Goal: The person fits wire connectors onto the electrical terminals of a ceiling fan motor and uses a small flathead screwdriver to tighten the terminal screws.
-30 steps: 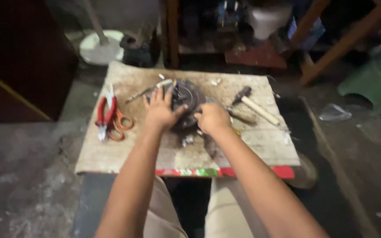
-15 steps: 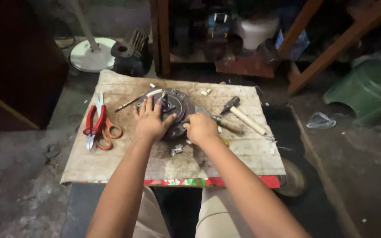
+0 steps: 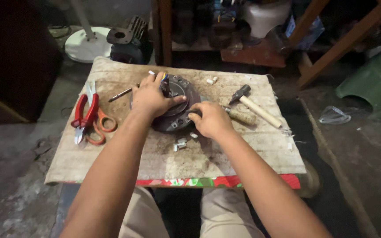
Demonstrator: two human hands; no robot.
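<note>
Red-handled pliers (image 3: 84,115) and orange-handled scissors (image 3: 103,125) left of the round dark metal motor housing (image 3: 175,108), mid-board; left hand (image 3: 151,98) now spread flat atop it, gripping nothing, no longer cupping its rim; right hand (image 3: 211,119) closed against its right edge, contents hidden; wooden-handled hammer (image 3: 254,105) right.

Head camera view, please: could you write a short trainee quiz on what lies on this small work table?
1. True or false: the left hand rests on the round dark metal motor part.
2. Which tool lies right of that part: A) hammer, B) saw, C) paintbrush?
3. What colour are the handles of the pliers near the table's left edge?

Key: 1 true. 2 A, the hammer with a pale wooden handle. 3 red.
</note>
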